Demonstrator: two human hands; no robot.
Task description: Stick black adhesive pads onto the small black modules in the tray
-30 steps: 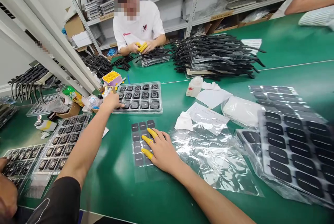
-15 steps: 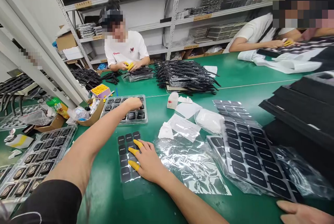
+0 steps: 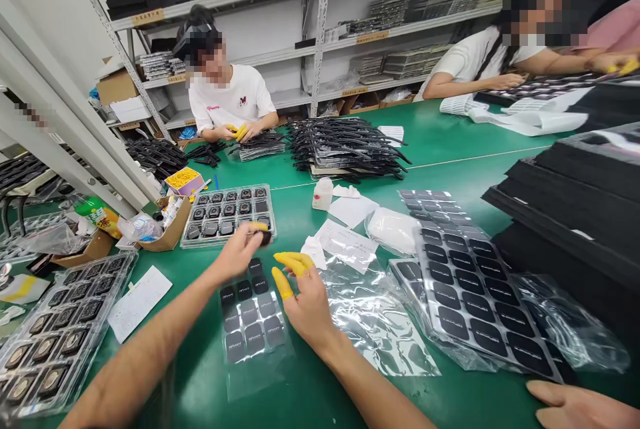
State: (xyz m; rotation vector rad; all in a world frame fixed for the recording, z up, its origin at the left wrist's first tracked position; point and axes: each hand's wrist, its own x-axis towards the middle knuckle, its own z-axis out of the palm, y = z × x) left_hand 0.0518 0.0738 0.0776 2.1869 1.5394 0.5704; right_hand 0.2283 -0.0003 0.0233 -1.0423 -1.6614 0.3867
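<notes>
My left hand (image 3: 235, 254) pinches a small black square watch case (image 3: 263, 238) in front of the clear tray (image 3: 185, 234), whose compartments hold black watch cases in rows. A yellow finger cot shows on one fingertip. My right hand (image 3: 307, 299), with yellow cots on thumb and fingers, is raised just right of a sheet of black square stickers (image 3: 244, 290) printed with white lettering. Its thumb and fingers are apart, with nothing between them. The sheet lies flat on the green table (image 3: 200, 376).
Clear plastic film (image 3: 385, 322) and papers lie right of my right hand. More sticker sheets (image 3: 450, 282) are stacked beyond, beside black foam (image 3: 550, 196). A tray of watches (image 3: 70, 322) stands left. Co-workers sit opposite; another person's hand (image 3: 575, 409) rests lower right.
My left hand has come back from the tray toward me, bringing a black watch case. My right hand has lifted off the sticker sheet and moved right. The view has shifted slightly.
</notes>
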